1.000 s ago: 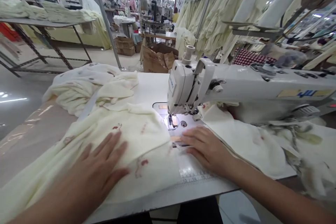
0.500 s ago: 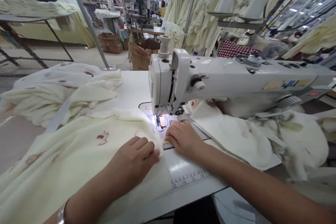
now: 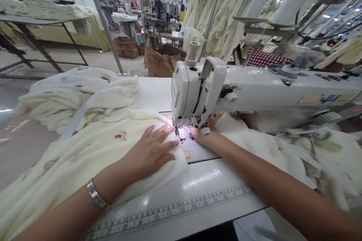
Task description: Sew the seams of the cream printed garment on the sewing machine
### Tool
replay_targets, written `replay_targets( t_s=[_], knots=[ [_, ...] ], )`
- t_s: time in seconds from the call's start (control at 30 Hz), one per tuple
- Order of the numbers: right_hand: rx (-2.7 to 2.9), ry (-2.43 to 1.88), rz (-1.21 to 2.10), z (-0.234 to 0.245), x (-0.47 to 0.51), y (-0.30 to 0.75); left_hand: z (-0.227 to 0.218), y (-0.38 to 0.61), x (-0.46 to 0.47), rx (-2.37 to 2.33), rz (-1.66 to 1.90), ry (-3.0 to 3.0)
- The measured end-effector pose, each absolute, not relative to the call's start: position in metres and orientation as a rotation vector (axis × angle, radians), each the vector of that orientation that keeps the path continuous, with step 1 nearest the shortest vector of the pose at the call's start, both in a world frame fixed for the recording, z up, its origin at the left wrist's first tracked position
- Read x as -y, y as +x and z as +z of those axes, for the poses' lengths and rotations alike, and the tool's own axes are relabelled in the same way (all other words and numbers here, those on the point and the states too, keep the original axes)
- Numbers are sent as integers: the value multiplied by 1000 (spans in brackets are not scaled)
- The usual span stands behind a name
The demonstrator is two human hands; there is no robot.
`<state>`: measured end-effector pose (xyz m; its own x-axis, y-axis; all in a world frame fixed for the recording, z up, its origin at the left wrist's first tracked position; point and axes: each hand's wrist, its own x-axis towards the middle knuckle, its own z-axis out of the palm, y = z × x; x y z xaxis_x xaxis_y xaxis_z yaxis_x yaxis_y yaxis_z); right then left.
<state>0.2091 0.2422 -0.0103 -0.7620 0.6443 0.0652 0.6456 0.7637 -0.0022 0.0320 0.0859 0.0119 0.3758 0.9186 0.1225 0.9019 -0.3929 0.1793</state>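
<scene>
The left hand (image 3: 155, 150) lies flat on a soft, pale yellow cloth (image 3: 85, 169), with its fingers spread a little. The cloth is on the white table (image 3: 215, 175), left of the sewing machine (image 3: 188, 92), and its edge is right beside the lit needle foot (image 3: 181, 133). The right hand (image 3: 208, 140) reaches under the machine, just right of the foot. Part of it is hidden, so I cannot tell if it pinches anything. More pale cloth (image 3: 263, 150) lies beside the right arm.
</scene>
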Motion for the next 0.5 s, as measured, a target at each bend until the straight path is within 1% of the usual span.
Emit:
replay_targets(
  t_s=[0.13,0.27,0.5],
  knots=[
    [2838,-1184,-93,-24,-248,208,15,33,-90,-1636,372,2604],
    [2811,-1245,-137,-28,-248,207,15,36,-91,-1585,467,2775],
    [2819,-1282,-120,-9,-242,206,17,35,-104,-1459,544,2980]
  ],
)
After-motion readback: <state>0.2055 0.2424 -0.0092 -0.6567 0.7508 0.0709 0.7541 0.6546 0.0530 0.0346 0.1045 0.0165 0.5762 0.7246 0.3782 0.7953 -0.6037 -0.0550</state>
